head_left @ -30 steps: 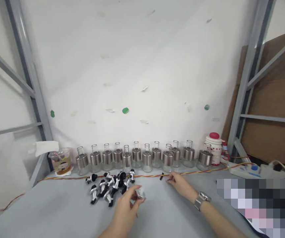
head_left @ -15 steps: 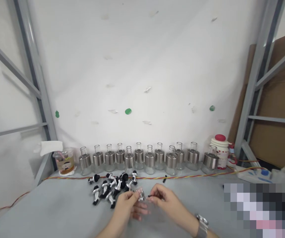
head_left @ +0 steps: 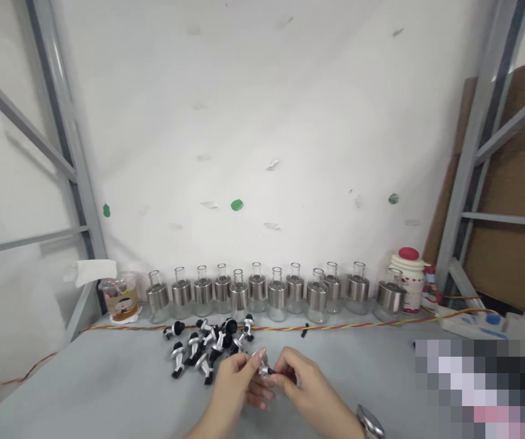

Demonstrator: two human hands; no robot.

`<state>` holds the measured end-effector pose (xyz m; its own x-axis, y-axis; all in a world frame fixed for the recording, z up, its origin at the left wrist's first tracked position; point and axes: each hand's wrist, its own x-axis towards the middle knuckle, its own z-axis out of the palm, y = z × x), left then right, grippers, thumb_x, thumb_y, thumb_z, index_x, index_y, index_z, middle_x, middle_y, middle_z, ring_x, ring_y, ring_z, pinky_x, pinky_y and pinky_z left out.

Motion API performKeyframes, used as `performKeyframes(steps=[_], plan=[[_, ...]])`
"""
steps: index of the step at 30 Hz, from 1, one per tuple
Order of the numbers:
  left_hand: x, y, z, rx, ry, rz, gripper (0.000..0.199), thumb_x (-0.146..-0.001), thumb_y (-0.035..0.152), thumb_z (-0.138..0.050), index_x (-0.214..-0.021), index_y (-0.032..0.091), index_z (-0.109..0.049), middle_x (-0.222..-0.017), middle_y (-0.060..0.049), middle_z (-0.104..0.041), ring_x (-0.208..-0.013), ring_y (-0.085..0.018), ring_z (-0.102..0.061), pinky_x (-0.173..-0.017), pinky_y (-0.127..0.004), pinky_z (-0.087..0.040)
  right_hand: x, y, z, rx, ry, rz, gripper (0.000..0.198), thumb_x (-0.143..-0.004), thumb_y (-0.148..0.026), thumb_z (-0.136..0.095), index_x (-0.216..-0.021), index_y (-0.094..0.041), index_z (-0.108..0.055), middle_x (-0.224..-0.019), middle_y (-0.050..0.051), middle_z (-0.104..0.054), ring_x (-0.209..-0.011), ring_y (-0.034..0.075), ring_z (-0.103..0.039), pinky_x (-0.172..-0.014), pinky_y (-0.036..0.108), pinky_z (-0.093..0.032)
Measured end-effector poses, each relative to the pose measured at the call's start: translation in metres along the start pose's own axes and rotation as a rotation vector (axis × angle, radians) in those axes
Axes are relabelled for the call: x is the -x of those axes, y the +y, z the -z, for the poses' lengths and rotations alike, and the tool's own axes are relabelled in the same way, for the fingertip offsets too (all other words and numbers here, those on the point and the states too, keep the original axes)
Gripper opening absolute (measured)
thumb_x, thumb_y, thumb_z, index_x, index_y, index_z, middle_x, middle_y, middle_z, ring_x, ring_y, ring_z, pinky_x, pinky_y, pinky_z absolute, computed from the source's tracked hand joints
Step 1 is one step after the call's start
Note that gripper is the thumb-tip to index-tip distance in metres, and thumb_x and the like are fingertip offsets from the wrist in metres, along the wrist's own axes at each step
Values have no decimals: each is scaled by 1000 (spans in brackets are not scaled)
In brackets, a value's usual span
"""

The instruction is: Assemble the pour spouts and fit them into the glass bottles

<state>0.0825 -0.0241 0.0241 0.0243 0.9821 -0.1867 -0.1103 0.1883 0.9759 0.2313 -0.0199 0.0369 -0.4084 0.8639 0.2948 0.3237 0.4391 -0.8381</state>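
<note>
In front of me my left hand [head_left: 235, 381] pinches a silver pour spout [head_left: 263, 363] between thumb and index finger, its other fingers curled loosely below. From the right, my right hand [head_left: 305, 379] grips a small black tip [head_left: 270, 371] that meets the end of the spout. Fingers hide much of both parts. Just left of and beyond my left hand lies a pile of silver and black pour spouts [head_left: 204, 364]. A small black piece [head_left: 305, 330] lies alone past my right hand.
Several glass bottles with metal sleeves [head_left: 239, 299] stand along the wall. A red and yellow twisted cable [head_left: 339, 328] runs before them. At left is a plastic cup [head_left: 122, 305]; at right stand a cream jar [head_left: 412, 286] and a power strip [head_left: 466, 323].
My right hand has moved left towards my left hand. The black tip, held apart from the spout before, now meets its end. The pile and bottles stay put.
</note>
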Motion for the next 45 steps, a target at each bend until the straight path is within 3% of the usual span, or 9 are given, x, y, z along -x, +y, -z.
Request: performKeyframes(steps=[9,19,23,29,39,41,43,45], plan=[[2,1,-1,-123,19,-129,43,-57,57,-61,-58,17,-47,-44,3,-59,-43,-17,-60,-37,-24,-44,-1,8,-2,11,-85,-98,13,-69,-20,-53,-60,-19,-44,-59,-5,-48,-59,11,-41,-56,20,-32],[2,-1,-1,-196,-39,-110,46,-53,62,-59,-58,18,-46,-43,4,-56,-40,-14,-56,-38,-24,-44,-2,2,4,-138,-230,-113,11,-67,-19,-53,-60,-19,-45,-58,-5,-47,-59,10,-42,-58,20,-33],[3,-2,0,-188,-63,-112,45,-55,61,-59,-60,18,-47,-44,4,-57,-40,-14,-56,-38,-23,-43,-3,5,4,-136,-220,-121,13,-66,-22,-57,-59,-19,-46,-57,-5,-48,-59,11,-43,-58,20,-34],[3,-4,1,-155,-103,-105,45,-57,61,-57,-62,17,-47,-44,3,-59,-40,-16,-58,-38,-24,-43,-2,5,3,-136,-210,-19,3,-69,-17,-54,-66,-18,-53,-68,-3,-57,-66,12,-50,-62,20,-37],[-1,-10,0,-183,-105,-58,46,-58,62,-56,-60,17,-48,-41,3,-55,-39,-15,-57,-35,-22,-42,5,2,2,53,-221,80,10,-73,-13,-45,-66,-20,-47,-71,-2,-56,-67,12,-49,-65,21,-37],[-2,-11,-1,-177,-127,-111,44,-63,58,-55,-67,14,-54,-49,2,-58,-43,-15,-58,-39,-24,-46,6,0,3,144,-209,134,11,-76,-14,-43,-68,-20,-46,-74,0,-55,-71,13,-48,-68,23,-37],[-2,-12,-2,-178,-138,-171,47,-68,54,-53,-88,11,-58,-65,-2,-62,-53,-16,-60,-45,-27,-49,7,-1,3,203,-200,172,11,-79,-15,-41,-72,-21,-46,-78,1,-56,-74,14,-48,-70,24,-36],[1,-11,-2,-198,-127,-219,56,-74,51,-47,-115,12,-48,-81,-6,-62,-63,-18,-61,-51,-29,-51,6,1,2,225,-166,171,11,-82,-18,-39,-75,-21,-46,-81,1,-55,-76,15,-48,-70,25,-36]])
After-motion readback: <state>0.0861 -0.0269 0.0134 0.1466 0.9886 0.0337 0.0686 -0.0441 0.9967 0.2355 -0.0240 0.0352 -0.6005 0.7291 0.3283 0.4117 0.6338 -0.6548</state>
